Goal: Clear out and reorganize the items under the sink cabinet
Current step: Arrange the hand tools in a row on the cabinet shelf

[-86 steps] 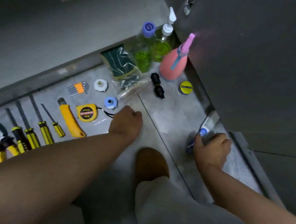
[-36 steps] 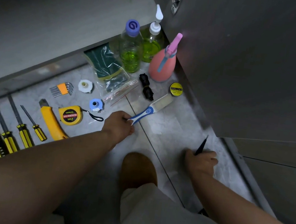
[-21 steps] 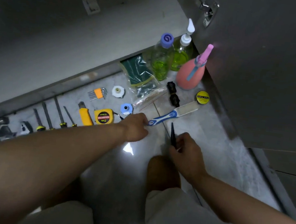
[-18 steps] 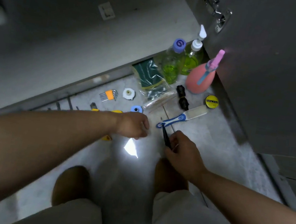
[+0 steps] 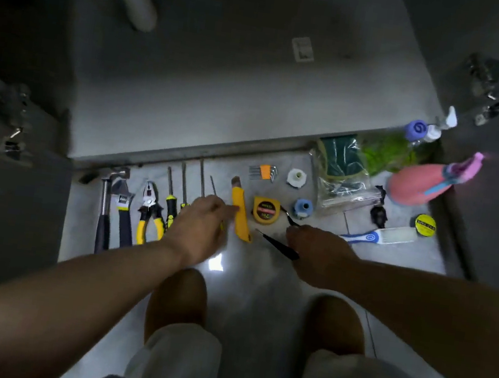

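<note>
Tools lie in a row on the floor before the open sink cabinet (image 5: 222, 96). My right hand (image 5: 317, 255) is shut on thin black tweezers (image 5: 278, 246), their tip pointing left just below the yellow tape measure (image 5: 266, 210). My left hand (image 5: 201, 230) reaches over the screwdrivers (image 5: 172, 201), fingertips touching the yellow utility knife (image 5: 240, 210); it holds nothing. A blue and white brush (image 5: 381, 235) lies on the floor to the right.
At left lie a hammer (image 5: 105, 201), wrench (image 5: 123, 207) and pliers (image 5: 150, 207). Hex keys (image 5: 263, 172), a white fitting (image 5: 296, 177), a blue fitting (image 5: 302, 208), bagged sponges (image 5: 339, 169), green bottles (image 5: 406, 146), a pink sprayer (image 5: 427, 180) and yellow tin (image 5: 425, 225) sit right. Cabinet doors stand open on both sides.
My left hand let go of the brush on the floor and moved left to the utility knife. My right hand picked up the tweezers and carried them left. The view swung left.
</note>
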A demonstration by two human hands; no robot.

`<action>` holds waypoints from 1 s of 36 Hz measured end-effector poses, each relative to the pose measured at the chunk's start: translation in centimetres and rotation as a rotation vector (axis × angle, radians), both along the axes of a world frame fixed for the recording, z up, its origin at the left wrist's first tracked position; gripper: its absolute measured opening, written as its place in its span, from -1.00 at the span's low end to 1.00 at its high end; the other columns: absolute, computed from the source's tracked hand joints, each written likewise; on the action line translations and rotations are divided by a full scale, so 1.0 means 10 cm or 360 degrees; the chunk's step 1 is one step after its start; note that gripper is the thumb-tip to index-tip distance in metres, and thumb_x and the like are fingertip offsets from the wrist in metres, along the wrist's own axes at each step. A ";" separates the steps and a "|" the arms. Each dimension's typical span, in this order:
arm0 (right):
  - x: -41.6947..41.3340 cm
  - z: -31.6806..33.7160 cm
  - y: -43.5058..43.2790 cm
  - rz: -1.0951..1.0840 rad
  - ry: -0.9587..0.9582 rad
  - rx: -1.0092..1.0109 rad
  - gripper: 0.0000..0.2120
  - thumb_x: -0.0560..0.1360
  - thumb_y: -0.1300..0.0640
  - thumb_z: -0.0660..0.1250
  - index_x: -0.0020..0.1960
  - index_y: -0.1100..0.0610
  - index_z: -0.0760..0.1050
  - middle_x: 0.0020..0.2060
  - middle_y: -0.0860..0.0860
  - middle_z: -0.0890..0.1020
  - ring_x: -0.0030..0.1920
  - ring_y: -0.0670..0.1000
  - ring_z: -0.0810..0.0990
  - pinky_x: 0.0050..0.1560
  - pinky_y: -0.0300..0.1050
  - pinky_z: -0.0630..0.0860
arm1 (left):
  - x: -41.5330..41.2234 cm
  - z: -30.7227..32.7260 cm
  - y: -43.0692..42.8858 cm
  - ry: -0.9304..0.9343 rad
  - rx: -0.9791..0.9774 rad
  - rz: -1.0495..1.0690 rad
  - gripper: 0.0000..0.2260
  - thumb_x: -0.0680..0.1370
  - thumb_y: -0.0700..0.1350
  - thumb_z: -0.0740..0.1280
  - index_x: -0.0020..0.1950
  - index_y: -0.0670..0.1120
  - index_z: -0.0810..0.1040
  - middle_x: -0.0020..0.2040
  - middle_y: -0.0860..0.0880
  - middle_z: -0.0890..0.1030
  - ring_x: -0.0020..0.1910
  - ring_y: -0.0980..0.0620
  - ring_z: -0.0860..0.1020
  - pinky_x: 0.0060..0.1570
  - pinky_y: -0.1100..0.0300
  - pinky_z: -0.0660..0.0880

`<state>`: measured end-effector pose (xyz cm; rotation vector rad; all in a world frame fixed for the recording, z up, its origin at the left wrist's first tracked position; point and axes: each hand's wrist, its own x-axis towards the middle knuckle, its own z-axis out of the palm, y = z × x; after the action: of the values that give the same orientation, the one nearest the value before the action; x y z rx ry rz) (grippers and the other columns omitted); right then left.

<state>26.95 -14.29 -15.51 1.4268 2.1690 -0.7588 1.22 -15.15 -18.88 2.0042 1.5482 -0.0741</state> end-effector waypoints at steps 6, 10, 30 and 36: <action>-0.22 -0.33 -0.20 -0.0210 -0.0191 0.0179 -0.66 0.47 0.22 0.32 0.21 0.01 0.39 0.12 0.08 0.48 0.12 0.12 0.49 -0.15 0.01 0.51 | 0.04 -0.23 -0.22 0.0267 -0.0086 -0.0342 -0.28 0.59 -0.03 0.29 0.66 0.14 -0.03 0.66 -0.06 -0.02 0.64 -0.11 -0.08 0.55 -0.05 0.10; -0.25 -0.41 -0.18 -0.0191 -0.0308 0.0352 -0.64 0.48 0.21 0.33 0.26 0.05 0.40 0.13 0.09 0.47 0.12 0.13 0.47 -0.19 -0.01 0.48 | 0.05 -0.27 -0.21 0.0343 -0.0104 -0.0346 -0.22 0.58 -0.03 0.29 0.64 0.18 -0.13 0.67 -0.01 -0.13 0.64 -0.08 -0.19 0.56 -0.09 -0.05; -0.31 0.18 0.15 -0.0099 0.0094 -0.0186 -0.57 0.53 0.06 0.35 0.36 0.11 0.37 0.23 0.09 0.53 0.14 0.07 0.54 0.12 -0.11 0.48 | -0.28 0.13 -0.43 0.0051 0.0179 0.0372 -0.55 0.57 -0.08 0.27 0.48 -0.02 0.40 0.41 -0.06 0.41 0.39 -0.09 0.39 0.34 0.01 0.38; -0.55 0.44 0.05 -0.0260 0.0398 -0.0150 -0.73 0.50 0.13 0.42 0.16 0.07 0.45 -0.11 -0.04 0.53 -0.07 0.02 0.57 -0.08 -0.17 0.43 | -0.72 0.08 -0.72 0.0052 0.0017 0.1406 -0.68 0.60 -0.11 0.27 0.36 -0.10 0.42 0.30 -0.17 0.39 0.24 -0.24 0.46 0.19 -0.14 0.48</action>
<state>21.43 -13.79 -11.11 1.5446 2.1801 -1.1382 -5.95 -22.38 -18.04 1.1703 2.3036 0.2527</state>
